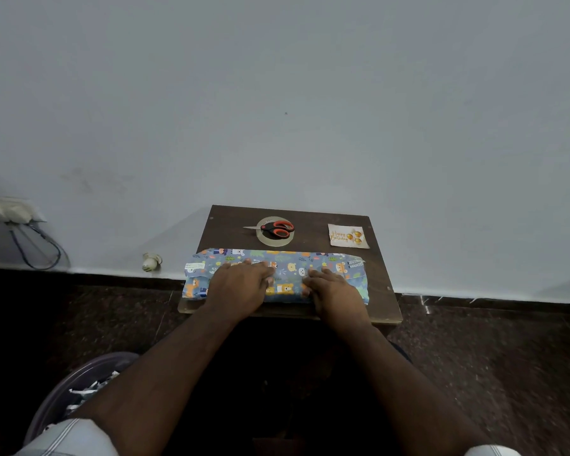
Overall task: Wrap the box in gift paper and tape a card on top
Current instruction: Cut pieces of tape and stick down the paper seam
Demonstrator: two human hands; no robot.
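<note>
We have the box [277, 276] lying across the near half of the small counter [380, 301], already covered in blue animal-print gift paper [290, 268]. Both hands lie flat on top: our left hand [241, 284] and right hand [334, 291] press down with fingers extended, each grip released rather than clenched, holding nothing. We judge the step to be smoothing the wrap and holding its seam down; the ends at 3 and 9 o'clock look folded in, though blur leaves that uncertain.

At 12 o'clock from the box sit the scissors [275, 228] on top of the tape roll [278, 240]; the birthday card [348, 236] lies at 1 o'clock. Next we would need 1 hand freed for tape while the other pins the paper.

At 7 o'clock, on the floor, a purple bin [76, 383] holds paper scraps [89, 388].
</note>
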